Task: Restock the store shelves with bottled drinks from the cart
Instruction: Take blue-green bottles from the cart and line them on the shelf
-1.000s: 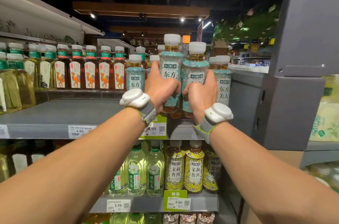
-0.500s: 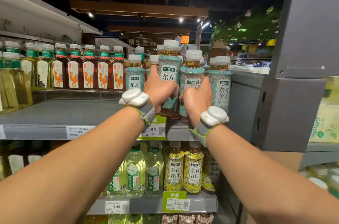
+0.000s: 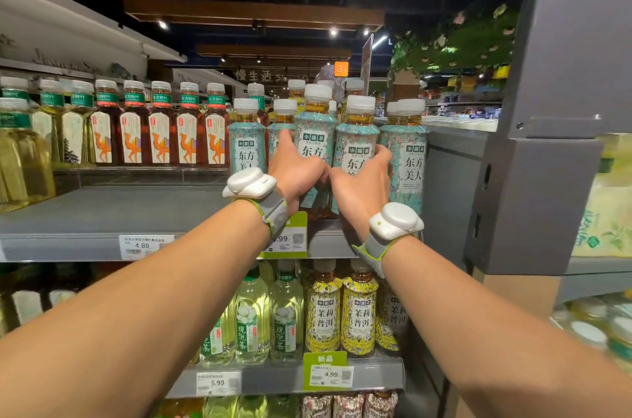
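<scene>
Teal bottles: two teal floral-wrapped plastic tea bottles with white caps, upright and side by side at the front of the grey metal shelf (image 3: 119, 209), namely the left teal bottle (image 3: 316, 130) and the right teal bottle (image 3: 357, 140)!
Hands: left hand (image 3: 297, 174) wrapped round the left teal bottle, thumb up; right hand (image 3: 362, 185) curled round the right teal bottle.
Neighbours: matching teal bottle (image 3: 408, 157) just right; dark red camel-label bottles (image 3: 159, 143) well left.

Teal-labelled, white-capped tea bottle (image 3: 315, 135) upright beside its twin (image 3: 357, 143), front of grey shelf (image 3: 102, 212)
</scene>
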`<state>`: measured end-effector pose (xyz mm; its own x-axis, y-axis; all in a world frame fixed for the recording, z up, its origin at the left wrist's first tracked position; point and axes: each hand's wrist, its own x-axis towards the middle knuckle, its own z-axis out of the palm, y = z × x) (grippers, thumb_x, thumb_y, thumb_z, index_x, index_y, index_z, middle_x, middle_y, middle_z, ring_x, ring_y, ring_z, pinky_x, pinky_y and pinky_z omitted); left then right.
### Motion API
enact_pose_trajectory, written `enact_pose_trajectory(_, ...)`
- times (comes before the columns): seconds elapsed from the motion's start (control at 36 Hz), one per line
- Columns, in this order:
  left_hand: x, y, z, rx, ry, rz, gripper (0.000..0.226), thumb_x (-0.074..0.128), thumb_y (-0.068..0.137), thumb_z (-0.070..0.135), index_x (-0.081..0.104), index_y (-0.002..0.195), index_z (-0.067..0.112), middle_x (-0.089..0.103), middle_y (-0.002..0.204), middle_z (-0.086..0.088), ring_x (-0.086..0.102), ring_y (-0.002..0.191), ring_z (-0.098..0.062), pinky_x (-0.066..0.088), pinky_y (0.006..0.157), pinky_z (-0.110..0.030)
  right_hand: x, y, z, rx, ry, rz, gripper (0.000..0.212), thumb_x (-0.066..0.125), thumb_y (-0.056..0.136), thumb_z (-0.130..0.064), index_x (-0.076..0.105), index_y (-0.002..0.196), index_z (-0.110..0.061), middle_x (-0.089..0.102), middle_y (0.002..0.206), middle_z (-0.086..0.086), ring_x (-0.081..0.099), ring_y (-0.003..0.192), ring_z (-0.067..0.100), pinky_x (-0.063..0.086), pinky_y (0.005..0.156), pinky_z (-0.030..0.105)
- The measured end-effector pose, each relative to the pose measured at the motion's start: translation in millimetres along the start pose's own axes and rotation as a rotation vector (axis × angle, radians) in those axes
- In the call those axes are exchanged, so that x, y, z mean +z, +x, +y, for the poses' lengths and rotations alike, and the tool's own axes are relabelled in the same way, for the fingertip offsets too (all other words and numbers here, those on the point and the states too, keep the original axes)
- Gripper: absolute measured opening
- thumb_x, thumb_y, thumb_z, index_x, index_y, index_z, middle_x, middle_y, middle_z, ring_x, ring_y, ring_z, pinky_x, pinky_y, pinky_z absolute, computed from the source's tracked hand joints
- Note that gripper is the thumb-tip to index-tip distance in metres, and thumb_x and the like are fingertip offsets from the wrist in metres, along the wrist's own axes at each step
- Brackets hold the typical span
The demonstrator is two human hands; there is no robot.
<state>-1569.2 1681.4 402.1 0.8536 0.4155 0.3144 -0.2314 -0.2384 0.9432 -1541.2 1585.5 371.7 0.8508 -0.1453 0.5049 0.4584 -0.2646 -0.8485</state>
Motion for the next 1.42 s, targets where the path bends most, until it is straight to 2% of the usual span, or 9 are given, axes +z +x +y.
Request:
enact_pose_trajectory(0.17,2,-2,-11,-0.018,0.064,0.043,0.109,0.060,0.043,0.008,0.028,0.146,0.026,0.058,0.117,-0.013,0.064,0.103,-0.039,0.060,0.079,-0.058,0,-1,12,-0.092,-0.092,0.021,0.070,0.073,0.085,-0.022,0.030,0.138,-0.005,0.049,0.140,0.017,0.050,0.125,0.035,0.044,0.096,0.037)
enact_pose_trajectory(0.31,3,-1,-11,-0.023,0.131,0.066,0.107,0.073,0.058,0.022,0.022,0.152,0.024,0.056,0.126,-0.011,0.060,0.110,-0.034,0.057,0.091,-0.047,0,-4,20,-0.171,-0.173,0.035,0.073,0.072,0.090,-0.025,0.030,0.146,-0.005,0.040,0.144,0.016,0.048,0.125,0.035,0.029,0.080,0.020)
enact_pose_trajectory(0.47,2,2,-15,0.015,0.272,0.131,0.095,0.079,0.064,0.030,0.032,0.146,0.014,0.061,0.117,-0.010,0.061,0.105,-0.032,0.058,0.087,-0.044,3,-7,25,-0.227,-0.280,0.039,0.078,0.066,0.095,-0.032,0.022,0.155,-0.008,0.037,0.144,0.013,0.051,0.122,0.034,0.034,0.082,0.029)
enact_pose_trajectory(0.56,3,1,-16,0.030,0.323,0.150,0.086,0.079,0.066,0.032,0.038,0.139,0.013,0.063,0.113,-0.011,0.062,0.105,-0.033,0.058,0.086,-0.046,4,-9,25,-0.223,-0.322,0.042,0.078,0.063,0.096,-0.033,0.019,0.156,-0.008,0.038,0.144,0.013,0.045,0.127,0.035,0.040,0.095,0.039)
enact_pose_trajectory(0.72,0,4,-20,0.059,0.469,0.201,0.090,0.081,0.069,0.042,0.041,0.144,0.010,0.034,0.137,-0.014,0.048,0.122,-0.038,0.048,0.103,-0.048,4,-10,26,-0.235,-0.347,0.039,0.077,0.060,0.098,-0.031,0.016,0.157,-0.006,0.039,0.144,0.014,0.038,0.131,0.034,0.036,0.100,0.039)
enact_pose_trajectory(0.83,-5,3,-25,0.125,0.494,0.204,0.095,0.083,0.074,0.047,0.038,0.148,0.011,0.039,0.142,-0.015,0.046,0.128,-0.036,0.044,0.104,-0.041,4,-13,26,-0.236,-0.317,0.064,0.076,0.061,0.097,-0.029,0.020,0.156,-0.005,0.042,0.144,0.014,0.038,0.131,0.034,0.035,0.101,0.039)
enact_pose_trajectory(0.94,-9,2,-29,0.162,0.428,0.227,0.086,0.088,0.071,0.049,0.042,0.130,0.006,0.051,0.132,-0.012,0.052,0.120,-0.032,0.047,0.098,-0.041,6,-18,29,-0.236,-0.287,0.093,0.075,0.068,0.093,-0.024,0.026,0.152,-0.004,0.043,0.147,0.015,0.038,0.134,0.033,0.033,0.106,0.036)
enact_pose_trajectory(1.17,-14,1,-29,0.115,0.520,0.211,0.055,0.077,0.061,0.044,0.051,0.097,0.012,0.061,0.098,-0.009,0.056,0.082,-0.027,0.044,0.061,-0.033,7,-24,32,-0.276,-0.376,0.128,0.078,0.072,0.089,-0.025,0.029,0.151,-0.004,0.040,0.139,0.014,0.046,0.122,0.033,0.041,0.095,0.037)
enact_pose_trajectory(1.42,-14,0,-28,0.144,0.532,0.247,0.045,0.079,0.056,0.044,0.049,0.074,0.016,0.053,0.070,0.000,0.049,0.063,-0.021,0.054,0.059,-0.042,6,-23,34,-0.294,-0.428,0.153,0.080,0.071,0.090,-0.029,0.028,0.152,-0.001,0.044,0.141,0.014,0.037,0.127,0.031,0.032,0.105,0.037)
